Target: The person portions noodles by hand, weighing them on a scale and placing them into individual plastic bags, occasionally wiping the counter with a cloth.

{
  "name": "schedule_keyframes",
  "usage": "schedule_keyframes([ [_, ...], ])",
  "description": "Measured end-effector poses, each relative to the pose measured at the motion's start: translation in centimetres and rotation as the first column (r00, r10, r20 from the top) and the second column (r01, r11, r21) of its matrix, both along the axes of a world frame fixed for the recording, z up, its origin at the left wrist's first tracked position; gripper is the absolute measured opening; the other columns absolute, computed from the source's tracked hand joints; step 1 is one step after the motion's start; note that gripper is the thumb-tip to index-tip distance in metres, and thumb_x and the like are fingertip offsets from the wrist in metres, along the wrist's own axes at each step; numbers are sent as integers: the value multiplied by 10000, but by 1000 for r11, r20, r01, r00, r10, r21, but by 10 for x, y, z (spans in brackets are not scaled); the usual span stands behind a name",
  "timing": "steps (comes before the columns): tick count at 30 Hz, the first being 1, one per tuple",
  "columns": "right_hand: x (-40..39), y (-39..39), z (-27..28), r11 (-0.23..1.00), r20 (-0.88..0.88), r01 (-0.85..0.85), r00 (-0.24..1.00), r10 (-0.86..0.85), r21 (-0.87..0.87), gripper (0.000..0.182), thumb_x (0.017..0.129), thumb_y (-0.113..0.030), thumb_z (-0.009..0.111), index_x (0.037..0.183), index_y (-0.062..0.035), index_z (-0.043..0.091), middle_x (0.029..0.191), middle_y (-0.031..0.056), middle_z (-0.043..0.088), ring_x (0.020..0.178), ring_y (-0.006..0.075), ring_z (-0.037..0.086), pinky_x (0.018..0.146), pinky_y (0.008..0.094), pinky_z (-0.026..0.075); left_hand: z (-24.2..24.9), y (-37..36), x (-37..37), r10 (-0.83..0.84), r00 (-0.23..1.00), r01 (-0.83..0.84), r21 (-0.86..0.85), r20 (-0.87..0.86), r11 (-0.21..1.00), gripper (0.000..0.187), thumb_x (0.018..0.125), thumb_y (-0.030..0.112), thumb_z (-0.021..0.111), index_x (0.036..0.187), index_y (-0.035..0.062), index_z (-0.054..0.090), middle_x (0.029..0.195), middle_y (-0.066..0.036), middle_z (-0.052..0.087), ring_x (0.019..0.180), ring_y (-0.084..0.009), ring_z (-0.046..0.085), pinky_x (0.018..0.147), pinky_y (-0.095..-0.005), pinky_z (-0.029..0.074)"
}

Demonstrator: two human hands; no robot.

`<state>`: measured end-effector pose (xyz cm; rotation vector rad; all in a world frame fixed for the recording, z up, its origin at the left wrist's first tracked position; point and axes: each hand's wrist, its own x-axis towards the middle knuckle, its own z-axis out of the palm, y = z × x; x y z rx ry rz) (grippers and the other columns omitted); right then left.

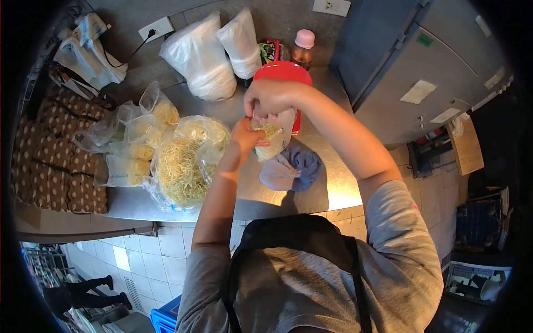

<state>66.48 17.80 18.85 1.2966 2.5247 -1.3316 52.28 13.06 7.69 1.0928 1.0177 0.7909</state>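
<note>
A small clear plastic bag of noodles (pixel 276 135) is held above the metal table, in front of a red container (pixel 282 70). My left hand (pixel 244 137) grips the bag's left side, with the thumb across its front. At its top, my right hand (pixel 272 97) bends down with curled fingers closed on the bag's upper edge; its fingertips are partly hidden. Just left of my left forearm sits a large open plastic bag of thin yellow noodles (pixel 182 169). A crumpled blue-grey cloth (pixel 300 170) lies below the small bag.
Several small filled noodle bags (pixel 135 169) cluster at the left, by a brown dotted cloth (pixel 58 155). Two white plastic packs (pixel 201 61) and a pink-capped bottle (pixel 303 49) stand along the wall. A grey metal cabinet (pixel 444 66) rises at the right. A person's legs (pixel 94 294) show lower left.
</note>
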Motion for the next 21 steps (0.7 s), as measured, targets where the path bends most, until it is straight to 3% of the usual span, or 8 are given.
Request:
schedule_keyframes([
  [1,-3,-6,-1,998,139,56,988,-61,38,171,780,-35,614,947,5,622,827,80,630,737,148,614,549,279,531,1,0,0,13,1000,-13,-4,-11,1000,588,715,-72,526,1285,-6,398,1108,-147,558,809,-221,639,640,-325,583],
  [5,8,-18,16,986,-108,103,990,-89,130,160,781,-13,604,936,22,614,850,74,626,781,172,611,610,304,544,0,-2,-3,26,1000,-25,55,-8,998,601,712,-69,532,1294,-7,394,1099,-137,561,802,-213,634,639,-320,583],
  [8,21,-16,19,951,-435,202,896,-84,233,153,774,-1,612,926,15,614,861,69,634,835,182,613,673,302,534,6,-5,-3,17,999,-15,78,-28,997,607,709,-75,529,1296,-23,384,1077,-128,561,790,-197,625,655,-323,583],
  [11,15,-23,14,921,-78,86,995,-61,379,154,772,3,625,925,7,612,883,72,644,879,166,614,743,292,515,-2,-3,0,38,999,-36,101,-16,994,622,704,-82,530,1304,-26,379,1089,-124,557,794,-205,622,647,-328,580],
  [14,17,-28,2,843,-252,107,967,35,528,175,766,6,634,940,-4,615,923,75,646,900,140,609,766,277,503,2,1,0,49,998,-52,117,26,992,618,703,-86,535,1300,-29,388,1100,-126,555,792,-212,622,638,-332,575],
  [16,21,-43,16,876,-488,264,872,-38,403,171,780,11,628,950,2,615,956,71,641,899,134,608,765,268,502,17,-3,-4,76,992,-87,106,103,991,608,704,-88,540,1292,-32,398,1105,-131,555,788,-212,622,631,-335,573],
  [17,25,-50,19,888,-545,320,833,-97,330,164,787,14,626,951,10,613,957,68,640,894,133,608,771,266,498,28,2,-15,28,991,-33,40,131,999,615,706,-100,545,1299,-12,406,1202,-153,501,919,-249,606,660,-353,584],
  [21,50,-67,18,876,-668,467,691,-277,120,134,821,17,609,955,19,614,977,61,635,885,115,603,782,254,486,76,35,-61,156,957,-195,145,243,970,527,735,-80,537,1248,-75,416,1035,-125,572,738,-195,611,725,-371,577],
])
